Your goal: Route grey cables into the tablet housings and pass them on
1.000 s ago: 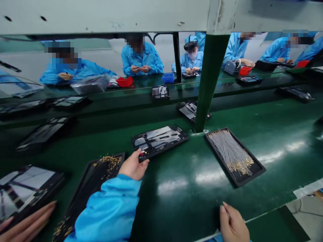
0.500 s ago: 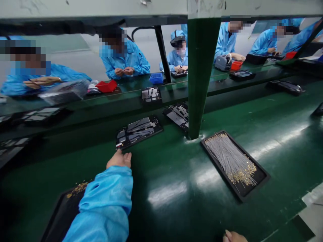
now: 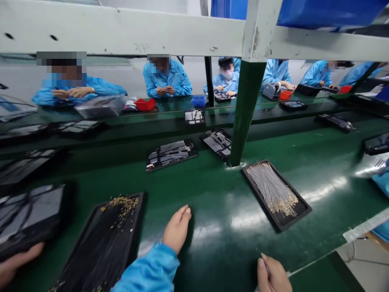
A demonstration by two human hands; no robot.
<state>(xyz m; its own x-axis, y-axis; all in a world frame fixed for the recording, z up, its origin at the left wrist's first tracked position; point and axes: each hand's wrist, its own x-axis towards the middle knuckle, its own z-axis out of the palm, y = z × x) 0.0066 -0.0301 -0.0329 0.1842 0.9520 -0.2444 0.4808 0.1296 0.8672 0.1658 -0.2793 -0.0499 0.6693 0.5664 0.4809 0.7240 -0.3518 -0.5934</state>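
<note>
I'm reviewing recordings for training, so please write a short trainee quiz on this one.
1. True or false: the bare left hand is apart from the black rectangular tray holding thin grey cables with gold-coloured ends.

2. Which is nearest the left hand?
A) a small red plastic bin
B) the tray of grey cables
C) the black rectangular tray of dark cables

3. Fill in: the tray of grey cables lies on a shiny, flat ____ table.

Key: 1. True. 2. C. 3. Green.

Gold-tipped grey cables, black tray
</note>
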